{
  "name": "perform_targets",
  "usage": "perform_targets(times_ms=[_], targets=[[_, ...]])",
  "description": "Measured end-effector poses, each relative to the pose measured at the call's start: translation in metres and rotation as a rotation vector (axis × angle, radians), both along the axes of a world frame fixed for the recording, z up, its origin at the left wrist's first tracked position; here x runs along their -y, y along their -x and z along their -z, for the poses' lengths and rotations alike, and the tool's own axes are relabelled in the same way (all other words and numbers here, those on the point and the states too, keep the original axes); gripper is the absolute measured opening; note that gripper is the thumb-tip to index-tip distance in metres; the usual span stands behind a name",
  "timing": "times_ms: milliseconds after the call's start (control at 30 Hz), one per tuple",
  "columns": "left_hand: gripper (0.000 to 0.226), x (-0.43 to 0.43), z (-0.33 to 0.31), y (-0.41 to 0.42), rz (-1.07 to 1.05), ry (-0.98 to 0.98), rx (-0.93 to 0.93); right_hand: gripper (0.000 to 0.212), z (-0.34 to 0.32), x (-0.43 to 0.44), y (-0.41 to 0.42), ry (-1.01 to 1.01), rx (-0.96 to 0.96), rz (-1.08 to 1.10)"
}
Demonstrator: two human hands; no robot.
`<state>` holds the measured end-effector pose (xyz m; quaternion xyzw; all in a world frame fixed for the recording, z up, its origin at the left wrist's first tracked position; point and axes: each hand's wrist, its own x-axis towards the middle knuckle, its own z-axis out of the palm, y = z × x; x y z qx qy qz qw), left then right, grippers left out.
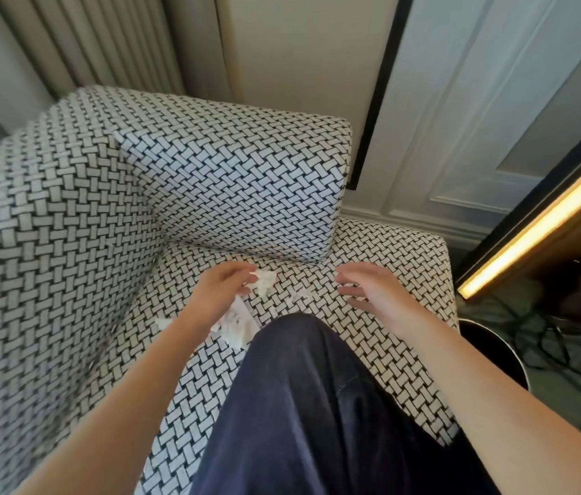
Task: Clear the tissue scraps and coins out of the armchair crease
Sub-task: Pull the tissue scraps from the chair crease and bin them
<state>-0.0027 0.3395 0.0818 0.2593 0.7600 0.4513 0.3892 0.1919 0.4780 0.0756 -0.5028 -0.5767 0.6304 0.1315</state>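
The scraps (pixel 264 280) lie loose on the seat (pixel 389 334), just out from the crease (pixel 210 249) under the cushion (pixel 239 180), with more trailing back beside the knee (pixel 299 387). I see no coins. The left hand (pixel 224 285) has its fingers curled against the foremost scrap, but blur stops me telling whether it is pinched. The right hand (pixel 371 291) hovers apart with fingers spread, holding nothing, I judge ready to sweep the crease. The knee is planted on the seat, probably to lean in close.
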Motion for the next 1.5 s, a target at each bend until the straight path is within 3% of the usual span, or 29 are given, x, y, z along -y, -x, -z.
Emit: perform_targets(times_ms=[133, 367, 467, 600, 700, 833, 1000, 1233, 1367, 1500], targets=[[0.018, 0.026, 0.016, 0.021, -0.025, 0.050, -0.025, 0.021, 0.008, 0.012, 0.043, -0.122, 0.113, -0.182], [0.017, 0.063, 0.034, 0.046, -0.155, 0.101, 0.036, 0.067, 0.026, 0.031, 0.117, -0.327, 0.308, -0.484], [0.018, 0.074, 0.040, 0.049, -0.177, 0.098, 0.046, 0.079, 0.049, 0.036, 0.143, -0.400, 0.483, -0.576], [0.017, 0.088, 0.050, 0.049, -0.221, 0.106, 0.060, 0.084, 0.072, 0.045, 0.157, -0.471, 0.679, -0.699], [0.018, 0.094, 0.055, 0.050, -0.246, 0.108, 0.068, 0.076, 0.078, 0.046, 0.157, -0.620, 0.742, -0.762], [0.017, 0.100, 0.064, 0.051, -0.282, 0.093, 0.052, 0.052, 0.080, 0.049, 0.159, -0.807, 0.711, -0.781], [0.038, 0.097, 0.075, 0.048, -0.272, 0.127, -0.128, 0.036, 0.078, 0.048, 0.157, -0.812, 0.738, -0.810], [0.083, 0.082, 0.091, 0.046, 0.078, 0.308, -0.480, 0.022, 0.070, 0.045, 0.153, -0.795, 0.602, -0.641], [0.076, 0.068, 0.100, 0.046, 0.120, 0.352, -0.620, 0.019, 0.062, 0.044, 0.152, -0.826, 0.433, -0.445], [0.056, 0.058, 0.102, 0.047, 0.045, 0.298, -0.637, 0.015, 0.060, 0.046, 0.153, -0.864, 0.338, -0.400]])
